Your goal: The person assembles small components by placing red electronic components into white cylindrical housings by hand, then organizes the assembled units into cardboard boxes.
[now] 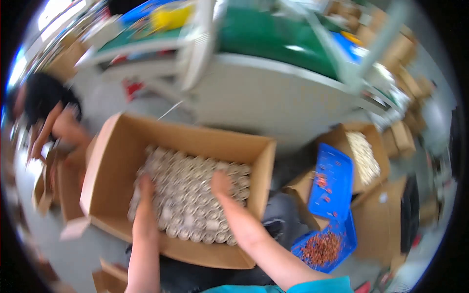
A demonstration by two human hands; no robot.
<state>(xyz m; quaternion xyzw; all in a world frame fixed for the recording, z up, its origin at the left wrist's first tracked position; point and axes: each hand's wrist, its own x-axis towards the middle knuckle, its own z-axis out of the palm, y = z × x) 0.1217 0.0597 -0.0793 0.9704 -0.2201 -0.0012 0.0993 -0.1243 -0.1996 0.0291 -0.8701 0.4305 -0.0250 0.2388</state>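
Note:
A large open cardboard box (195, 134) stands in front of me. Inside it, rows of small round silvery pieces (188, 195) with ring-shaped tops are packed close together; a sheen like clear plastic lies over parts of them. My left hand (146, 185) reaches in at the left side of the rows, touching or just above them. Toward the right part of the same layer, my right hand (221, 182) is down among the pieces. Motion blur smears the fingers of both hands, and I cannot make out whether they grip anything.
At right are a blue tray (332, 168) with a few reddish bits, a blue bin (349, 244) of small reddish-brown pieces, and a carton of whitish pieces (363, 156). A green-topped workbench (273, 36) stands beyond the box. Another person (51, 110) bends over cartons at far left.

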